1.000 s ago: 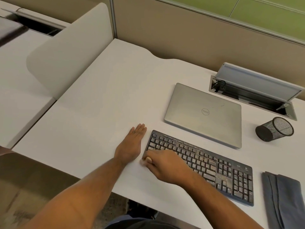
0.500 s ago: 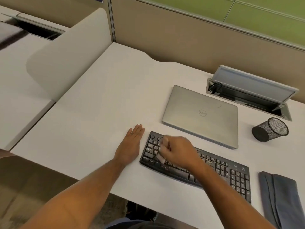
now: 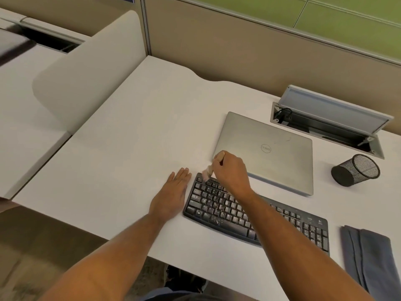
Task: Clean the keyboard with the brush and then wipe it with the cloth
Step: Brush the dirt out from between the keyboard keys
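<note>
Both forearms are bare right up to where they leave the view, with no sleeve, cuff, watch or band on either one. The left hand (image 3: 173,193) wears no ring or glove, and its fingers are plain and uncovered. The right hand (image 3: 231,171) is likewise bare, with nothing on the wrist behind it. Low down, between the two arms, a strip of blue-grey clothing (image 3: 165,293) shows at the person's front. Below the desk edge a dark shoe (image 3: 184,278) is visible, too blurred to tell its make or lacing.
</note>
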